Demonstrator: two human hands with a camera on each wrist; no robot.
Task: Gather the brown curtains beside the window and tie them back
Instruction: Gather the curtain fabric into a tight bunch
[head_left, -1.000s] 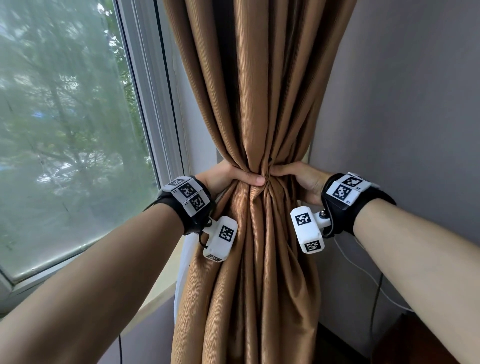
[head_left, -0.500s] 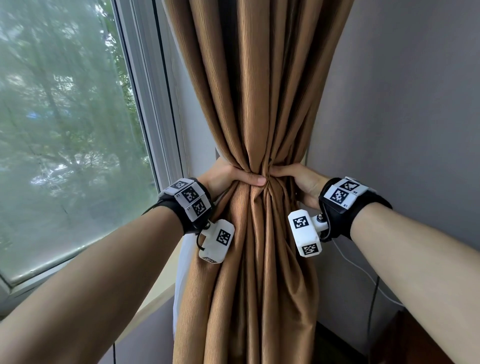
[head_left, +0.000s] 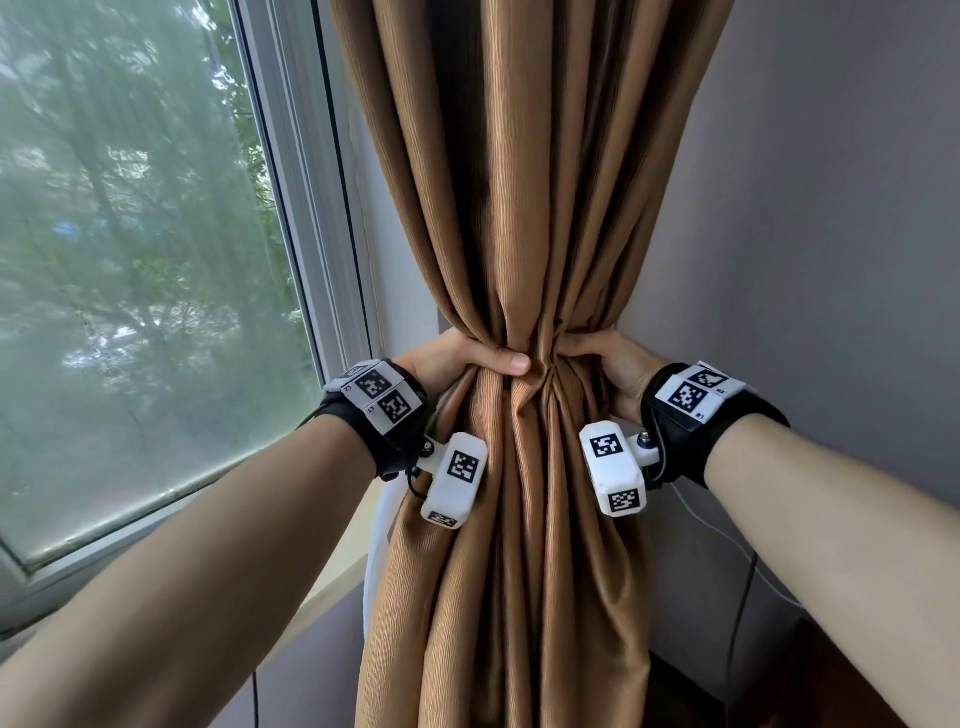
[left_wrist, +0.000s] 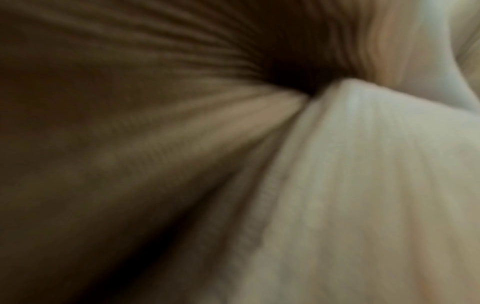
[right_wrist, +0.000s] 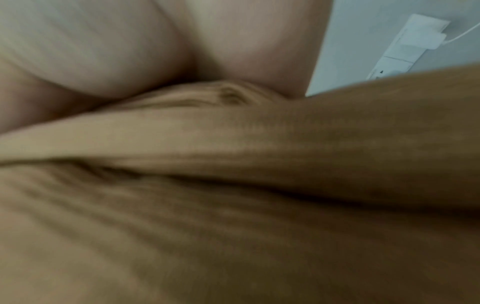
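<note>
The brown curtain (head_left: 524, 197) hangs between the window and the grey wall, bunched into a narrow waist at mid height. My left hand (head_left: 457, 358) grips that waist from the left, thumb lying across the front folds. My right hand (head_left: 608, 358) grips it from the right, fingers wrapped behind and out of sight. The two hands almost meet at the front. No tie-back is visible. The left wrist view is filled with blurred brown folds (left_wrist: 155, 144) and a pale fabric (left_wrist: 363, 185). In the right wrist view, blurred curtain folds (right_wrist: 233, 205) press against the palm (right_wrist: 103, 51).
The window (head_left: 135, 270) with its white frame (head_left: 306, 197) is on the left, above a sill (head_left: 332, 587). A grey wall (head_left: 831, 208) stands right of the curtain. A thin cable (head_left: 743, 597) runs down the wall, and a white wall socket (right_wrist: 405, 49) shows behind.
Both hands have stayed clamped on the bunched curtain. They sit slightly lower and closer in the picture than a second ago; the folds look alike.
</note>
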